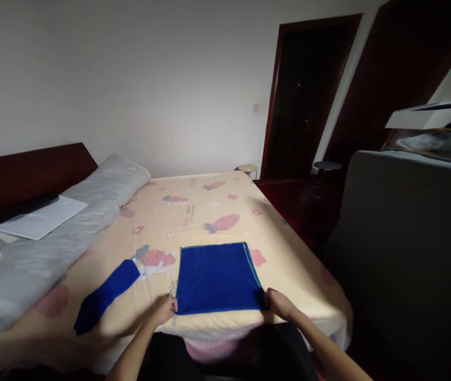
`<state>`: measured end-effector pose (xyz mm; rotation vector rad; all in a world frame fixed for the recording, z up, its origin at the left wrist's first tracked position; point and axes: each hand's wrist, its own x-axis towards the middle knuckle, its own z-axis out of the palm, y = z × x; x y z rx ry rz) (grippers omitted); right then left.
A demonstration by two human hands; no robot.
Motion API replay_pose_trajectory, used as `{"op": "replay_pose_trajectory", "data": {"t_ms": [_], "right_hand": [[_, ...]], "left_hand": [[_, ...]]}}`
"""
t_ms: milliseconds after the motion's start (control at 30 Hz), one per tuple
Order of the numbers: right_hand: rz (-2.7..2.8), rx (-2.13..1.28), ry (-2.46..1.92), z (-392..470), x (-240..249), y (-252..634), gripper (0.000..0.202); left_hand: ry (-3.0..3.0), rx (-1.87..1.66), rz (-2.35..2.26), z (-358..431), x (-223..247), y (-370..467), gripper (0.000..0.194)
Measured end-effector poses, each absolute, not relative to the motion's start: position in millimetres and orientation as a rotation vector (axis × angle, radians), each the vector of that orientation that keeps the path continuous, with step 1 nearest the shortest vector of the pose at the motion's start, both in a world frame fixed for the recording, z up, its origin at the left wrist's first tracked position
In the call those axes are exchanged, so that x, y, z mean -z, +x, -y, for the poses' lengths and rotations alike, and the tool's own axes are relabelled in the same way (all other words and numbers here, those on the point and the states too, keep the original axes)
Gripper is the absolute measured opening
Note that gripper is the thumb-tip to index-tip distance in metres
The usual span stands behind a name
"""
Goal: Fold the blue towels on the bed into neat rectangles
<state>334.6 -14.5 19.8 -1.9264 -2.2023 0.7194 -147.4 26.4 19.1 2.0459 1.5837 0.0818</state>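
Observation:
A blue cloth [219,278] with a light green edge lies flat, roughly square, near the front edge of the bed. Its near left corner is pinched by my left hand [165,309], fingers closed. At the near right corner, my right hand [278,303] is closed on the same cloth. A second blue cloth [108,293], a long narrow strip, lies slanted on the bed to the left, touched by neither hand.
The bed [225,201] has a cream sheet with pink prints. A grey rolled quilt [86,211] runs along the left, with a white flat board [43,217] on it. Stools [247,168] stand beyond the bed; a dark grey panel [403,238] rises at the right.

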Motion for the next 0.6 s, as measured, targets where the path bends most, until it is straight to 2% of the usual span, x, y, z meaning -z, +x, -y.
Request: {"op": "replay_pose_trajectory", "data": {"t_ms": [600], "right_hand": [[2.242, -0.661, -2.051, 21.2, -28.4, 338.7, 0.024]], "left_hand": [[2.065, -0.03, -1.624, -19.6, -37.1, -144.8, 0.032]]}}
